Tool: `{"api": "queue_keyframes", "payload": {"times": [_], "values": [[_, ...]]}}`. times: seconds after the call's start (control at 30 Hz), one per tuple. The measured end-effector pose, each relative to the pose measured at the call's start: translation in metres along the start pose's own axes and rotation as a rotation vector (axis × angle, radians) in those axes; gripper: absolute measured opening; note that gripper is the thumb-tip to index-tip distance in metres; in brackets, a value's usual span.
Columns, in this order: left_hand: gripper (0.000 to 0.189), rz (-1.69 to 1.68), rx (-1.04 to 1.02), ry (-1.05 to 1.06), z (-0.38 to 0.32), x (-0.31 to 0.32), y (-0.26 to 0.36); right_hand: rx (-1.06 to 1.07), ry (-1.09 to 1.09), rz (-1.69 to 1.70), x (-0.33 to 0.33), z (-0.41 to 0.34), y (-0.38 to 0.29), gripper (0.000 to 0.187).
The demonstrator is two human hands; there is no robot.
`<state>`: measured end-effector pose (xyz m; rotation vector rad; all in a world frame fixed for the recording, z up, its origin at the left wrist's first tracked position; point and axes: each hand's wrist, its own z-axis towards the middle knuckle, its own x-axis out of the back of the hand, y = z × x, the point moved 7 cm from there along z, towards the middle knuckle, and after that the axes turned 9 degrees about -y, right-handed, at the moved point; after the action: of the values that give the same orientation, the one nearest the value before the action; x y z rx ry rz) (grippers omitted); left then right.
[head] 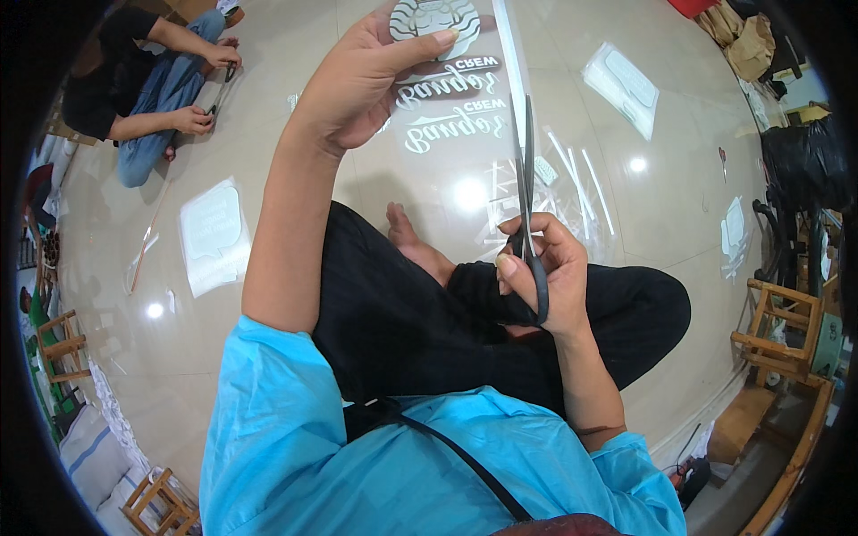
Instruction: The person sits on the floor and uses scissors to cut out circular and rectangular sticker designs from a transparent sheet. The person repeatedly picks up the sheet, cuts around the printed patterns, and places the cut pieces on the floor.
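Observation:
My left hand [365, 80] grips a transparent printed film sheet [456, 117] at the top, its thumb lying across a round white graphic. White mirrored lettering fills the part below. Along the sheet's right side runs a narrow white strip [513, 57]. My right hand [563, 268] has its fingers in the black handles of a pair of scissors [526, 181]. Their blades point away from me, slightly parted at the tips, with the strip's lower end at them. Whether the blades touch the film is hard to tell. Both hands are above my crossed legs.
White offcut strips [580, 194] litter the floor beyond my right hand. Stacked printed film sheets lie at far right [623, 90] and left [214, 234]. Another person [134, 87] sits at upper left, holding scissors [221, 90]. A wooden stool [781, 328] stands at right.

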<state>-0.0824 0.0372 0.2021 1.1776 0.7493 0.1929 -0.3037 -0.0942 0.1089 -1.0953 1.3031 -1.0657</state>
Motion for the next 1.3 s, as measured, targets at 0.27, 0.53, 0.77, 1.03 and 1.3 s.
{"api": "queue_keyframes", "payload": {"times": [0.27, 0.53, 0.77, 1.03, 1.3], "values": [[0.062, -0.032, 0.002, -0.054, 0.001, -0.002, -0.004, -0.005, 0.013, 0.012, -0.002, 0.001, 0.0, 0.037], [0.062, -0.016, 0.001, -0.039, 0.003, -0.002, -0.005, -0.014, 0.023, -0.002, -0.002, 0.001, 0.001, 0.035], [0.064, -0.026, -0.013, -0.058, 0.003, 0.0, -0.005, -0.021, 0.04, -0.02, -0.002, 0.002, 0.001, 0.031], [0.064, -0.008, -0.021, -0.064, 0.001, -0.003, -0.003, -0.062, 0.044, -0.022, -0.003, 0.001, 0.002, 0.033], [0.064, -0.015, -0.001, -0.106, -0.003, -0.017, -0.003, 0.004, 0.056, -0.046, -0.001, 0.002, -0.004, 0.026]]}}
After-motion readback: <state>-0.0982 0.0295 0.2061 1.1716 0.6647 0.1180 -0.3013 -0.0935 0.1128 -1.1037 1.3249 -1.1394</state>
